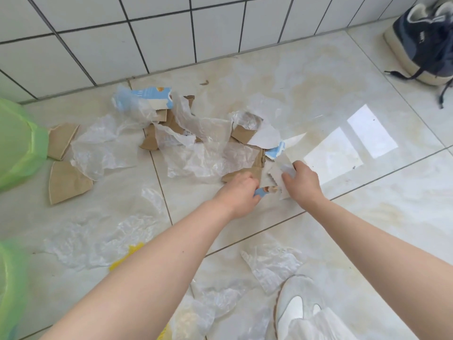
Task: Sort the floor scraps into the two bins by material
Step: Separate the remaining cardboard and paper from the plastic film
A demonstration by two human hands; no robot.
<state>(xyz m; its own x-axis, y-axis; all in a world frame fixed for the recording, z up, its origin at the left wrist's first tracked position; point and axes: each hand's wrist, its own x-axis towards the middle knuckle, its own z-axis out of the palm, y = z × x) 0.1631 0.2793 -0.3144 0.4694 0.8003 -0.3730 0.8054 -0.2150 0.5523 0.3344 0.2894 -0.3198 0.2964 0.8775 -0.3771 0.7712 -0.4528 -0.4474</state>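
Note:
Torn brown cardboard pieces (pixel 66 181) and clear plastic film scraps (pixel 103 148) lie scattered over the tiled floor. A blue and white carton piece (pixel 157 96) sits near the wall. My left hand (pixel 239 195) grips a small blue printed paper scrap (pixel 266 190). Beside it my right hand (pixel 302 181) holds a white paper scrap (pixel 275 173), just above the floor. Two bins lined with green bags stand at the left edge, one further away (pixel 17 143) and one nearer (pixel 9 285).
A white tiled wall (pixel 147 33) runs along the back. A dark sneaker (pixel 424 40) with loose laces stands at the top right. My white shoe (pixel 296 305) is at the bottom, among more plastic film (pixel 272 266) and a yellow scrap (pixel 127 256).

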